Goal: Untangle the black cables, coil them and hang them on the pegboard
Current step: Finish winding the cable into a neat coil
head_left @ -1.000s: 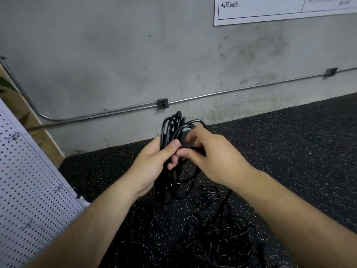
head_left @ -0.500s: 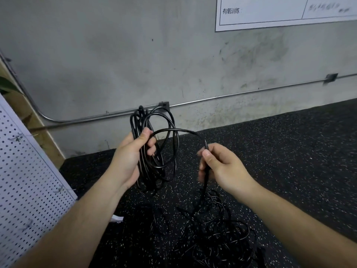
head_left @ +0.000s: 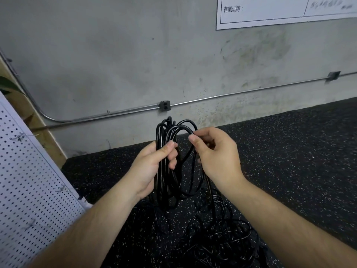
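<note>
Your left grip comes in from the near left, forearm angled upward and palm turned to the right. Its thumb lies on top and its fingers are curled round a coil of black cable. The coil stands upright in that hand, its turns rising above the thumb and hanging below the palm. Your right grip reaches in from the near right with the back of the hand toward you. Thumb and forefinger pinch one outer loop at the top of the same coil, just beside the left thumb (the other fingers are curled in, and whether they touch cable cannot be told). That makes two hands, both grasping, and one coil of several turns, too bunched to count. Below the right hand a strand drops to one loose tangle of black cable on the speckled floor between your forearms; how many cables it holds cannot be told. One white pegboard leans at the left. One metal conduit with two boxes runs along the far wall.
</note>
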